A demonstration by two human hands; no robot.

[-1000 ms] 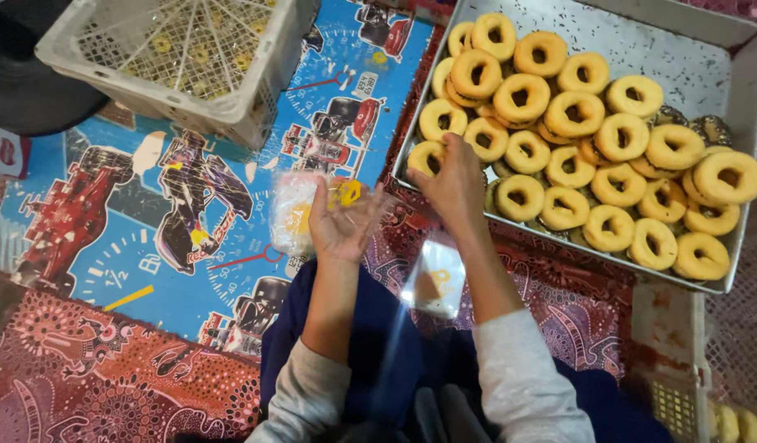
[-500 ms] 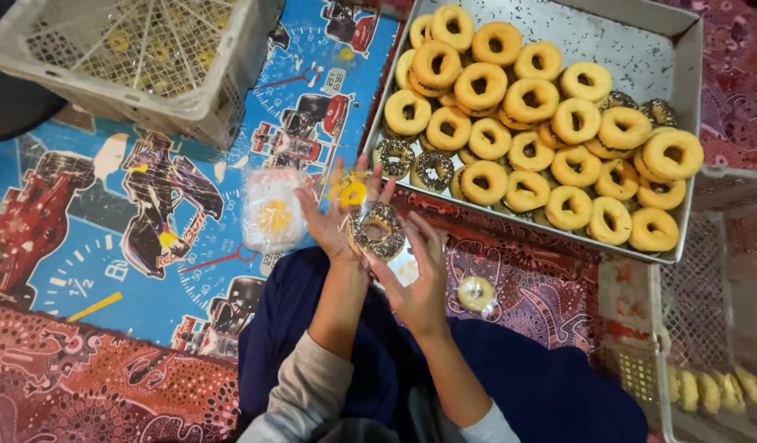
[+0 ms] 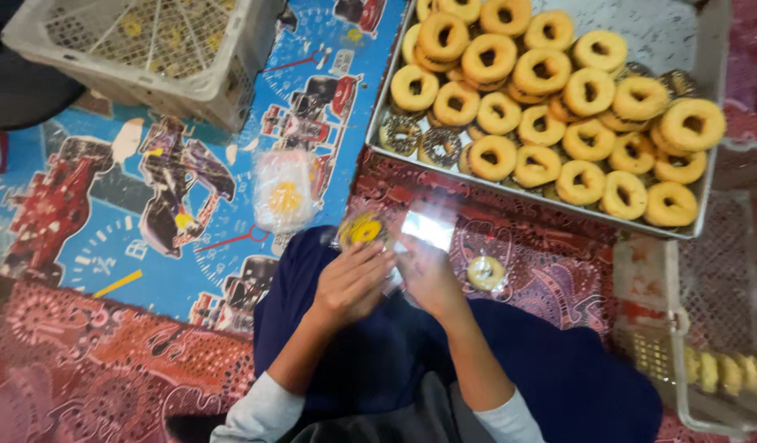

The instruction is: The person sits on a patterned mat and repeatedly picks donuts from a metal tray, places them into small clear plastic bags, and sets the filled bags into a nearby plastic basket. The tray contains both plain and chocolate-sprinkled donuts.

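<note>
Since half a second ago: both hands pulled down off the tray edge and into the lap, over the dark blue cloth; the ring pastry once lifted near the fingertips now gone from open view, a clear wrapper [image 3: 423, 230] raised in its place. Judged from that: one pastry already picked, wrapping now in hand.

Far left of the fingers, a pale plastic crate [image 3: 140, 61] on the printed blue mat [image 3: 91, 197]. Nearer, just left of the fingertips, a stack of clear bags [image 3: 284, 190] with yellow print.

Left hand [image 3: 351, 281] palm down, wrist bent inward, fingers curled together around a yellow-printed packet [image 3: 360, 230] poking out above the knuckles. Right hand [image 3: 427, 275] pressed against the left, fingers closed on the lower edge of the clear wrapper, shiny sheet standing up beyond the fingertips. Pastry itself hidden or blurred; cannot tell whether inside.

Just right of the right fingers, one wrapped doughnut [image 3: 486, 272] on the patterned cloth. Up and right, well beyond the fingertips, metal tray [image 3: 682, 41] heaped with doughnuts [image 3: 559, 107]
</note>
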